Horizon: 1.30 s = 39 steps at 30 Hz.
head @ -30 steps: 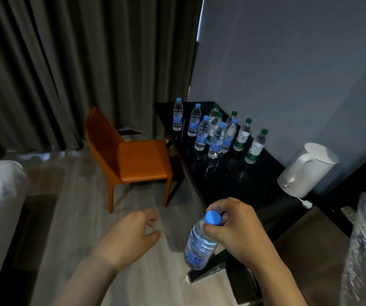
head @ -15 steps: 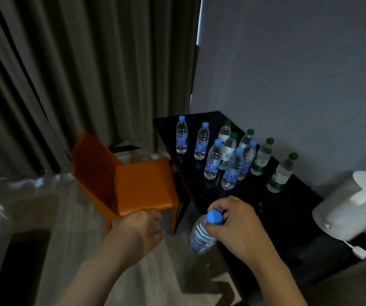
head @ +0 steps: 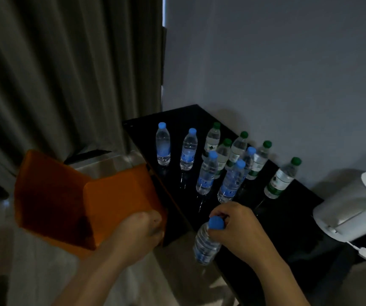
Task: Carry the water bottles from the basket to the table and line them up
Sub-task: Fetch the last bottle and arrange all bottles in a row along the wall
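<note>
Our right hand (head: 241, 230) grips a blue-capped bottle (head: 205, 248) by its neck at lower centre, at the near edge of the black table (head: 277, 228). Our left hand (head: 142, 233) hangs beside it, loosely curled and holding nothing. Farther up, at centre right, ten bottles (head: 206, 173) stand on the table in loose rows, so we judge most of the job done. We cannot see the basket. An orange chair (head: 67, 195) crowds the table's left edge, and a white kettle (head: 352, 208) sits at its right end.

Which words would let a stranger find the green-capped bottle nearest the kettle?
Find the black table by the grey wall. Nearest its white kettle stands one green-capped bottle. Unlike the other bottles, it stands alone, apart from the cluster.
</note>
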Each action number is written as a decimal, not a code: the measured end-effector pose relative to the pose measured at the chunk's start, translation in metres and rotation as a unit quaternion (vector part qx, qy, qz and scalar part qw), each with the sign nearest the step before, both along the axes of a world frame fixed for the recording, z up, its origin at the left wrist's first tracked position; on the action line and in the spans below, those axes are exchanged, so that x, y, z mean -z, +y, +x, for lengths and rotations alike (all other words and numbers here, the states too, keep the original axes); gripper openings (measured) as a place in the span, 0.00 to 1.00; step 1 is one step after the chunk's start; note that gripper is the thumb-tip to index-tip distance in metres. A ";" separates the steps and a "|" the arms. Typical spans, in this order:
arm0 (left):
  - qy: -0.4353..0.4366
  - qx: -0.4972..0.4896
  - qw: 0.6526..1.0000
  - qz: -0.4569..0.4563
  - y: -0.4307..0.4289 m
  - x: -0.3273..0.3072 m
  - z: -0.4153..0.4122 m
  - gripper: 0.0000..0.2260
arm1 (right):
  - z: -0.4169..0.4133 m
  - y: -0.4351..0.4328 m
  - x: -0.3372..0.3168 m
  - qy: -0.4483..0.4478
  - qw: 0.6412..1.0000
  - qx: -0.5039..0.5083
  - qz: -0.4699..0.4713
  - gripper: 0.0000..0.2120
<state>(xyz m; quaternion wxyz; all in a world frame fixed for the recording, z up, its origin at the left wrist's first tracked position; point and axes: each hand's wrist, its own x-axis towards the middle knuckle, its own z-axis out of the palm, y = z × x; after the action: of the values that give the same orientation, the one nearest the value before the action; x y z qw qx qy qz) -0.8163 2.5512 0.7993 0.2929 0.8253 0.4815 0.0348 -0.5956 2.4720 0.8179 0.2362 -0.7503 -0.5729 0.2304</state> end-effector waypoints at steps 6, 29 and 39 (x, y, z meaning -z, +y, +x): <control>-0.010 0.041 0.999 0.005 0.087 0.007 0.004 0.15 | -0.002 0.043 0.003 -0.006 0.997 0.075 -0.021 0.08; 0.050 0.213 0.976 -0.021 0.210 0.055 0.125 0.14 | 0.082 0.118 0.076 -0.007 0.981 0.176 -0.087 0.09; 0.056 0.244 0.967 -0.039 0.230 0.060 0.154 0.15 | 0.098 0.130 0.088 -0.018 0.973 0.194 -0.126 0.13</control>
<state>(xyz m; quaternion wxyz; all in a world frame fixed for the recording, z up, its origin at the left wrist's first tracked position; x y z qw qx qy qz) -0.6623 2.7809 0.7397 0.2976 0.9062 0.2824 -0.1024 -0.4978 2.6016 0.7296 0.1691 -0.8749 -0.3870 0.2371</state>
